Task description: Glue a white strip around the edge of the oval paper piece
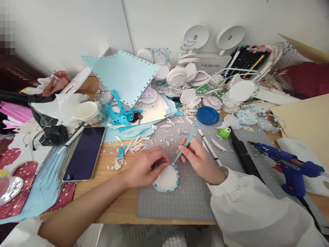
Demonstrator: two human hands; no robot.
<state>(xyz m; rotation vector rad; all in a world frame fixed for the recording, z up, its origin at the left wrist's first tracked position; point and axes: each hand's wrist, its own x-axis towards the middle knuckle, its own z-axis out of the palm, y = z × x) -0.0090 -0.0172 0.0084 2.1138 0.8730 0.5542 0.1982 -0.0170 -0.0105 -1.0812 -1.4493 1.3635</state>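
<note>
A round white disc (166,177), edged with small blue and pale paper flowers, lies on the grey cutting mat (177,209). My left hand (147,166) is closed in a pinch at the disc's upper left edge, where a thin wire curves over the white face. Its fingertips partly hide what they grip. Between the thumb and fingers of my right hand (199,156) are teal tweezers (185,146). Their tips point down to the flowers on the disc's upper right edge. Small blue flowers and white scraps (167,141) are scattered just beyond both hands.
To the right are a blue glue gun (285,161), a green craft punch (224,132) and a white pen (209,147). A blue lid (207,115) sits before piled white discs (177,76). On the left are a phone (84,153) and a paper cup (86,113).
</note>
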